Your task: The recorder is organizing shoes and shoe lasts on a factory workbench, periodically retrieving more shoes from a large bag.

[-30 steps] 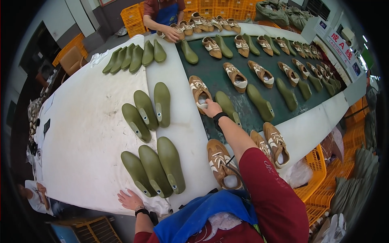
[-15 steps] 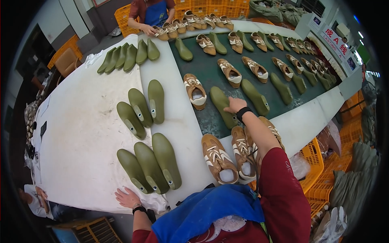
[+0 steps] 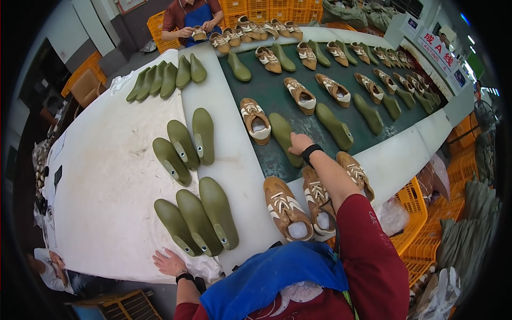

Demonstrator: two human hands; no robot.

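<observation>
My right hand is closed round the heel end of a green shoe last, which lies on the dark green conveyor belt. Just left of that last sits a tan and white sneaker, unlaced side up. My left hand rests flat on the white cloth with its fingers spread, holding nothing. Close to it stand three green lasts, with three more lasts farther off. Beneath my right forearm several tan sneakers stand along the near table edge, partly hidden by the arm.
Across the table a co-worker holds a sneaker, beside a row of sneakers. Several lasts lie at the far left. Orange crates stand at the right, and another person's arm shows at the left rim.
My right hand and the last have shifted slightly left, towards the sneaker. The far co-worker has lifted a sneaker in both hands. My left hand stays put.
</observation>
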